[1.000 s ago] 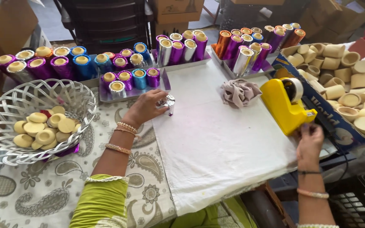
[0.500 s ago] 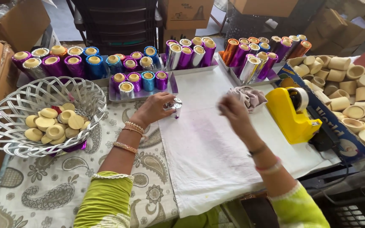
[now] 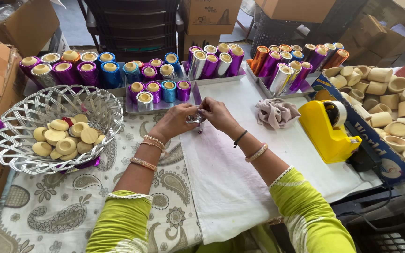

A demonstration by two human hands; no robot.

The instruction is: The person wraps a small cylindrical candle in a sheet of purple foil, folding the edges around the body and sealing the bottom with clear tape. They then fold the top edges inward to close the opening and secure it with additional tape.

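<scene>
My left hand [image 3: 176,122] and right hand [image 3: 217,115] met at the middle of the tabletop [image 3: 230,187], fingers of both pinched shut on a small silver foil-wrapped piece [image 3: 196,118]. I judged the thin, crinkly foil could tear or slip off under too hard a squeeze. At ten o'clock sat glossy foil cylinders [image 3: 158,91]; at nine, a woven white basket [image 3: 24,117] of matte cream discs.

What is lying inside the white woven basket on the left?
The white woven basket holds a pile of pale, round, tan cups, with bits of purple foil beneath. What lies under the pile is hidden.
</scene>
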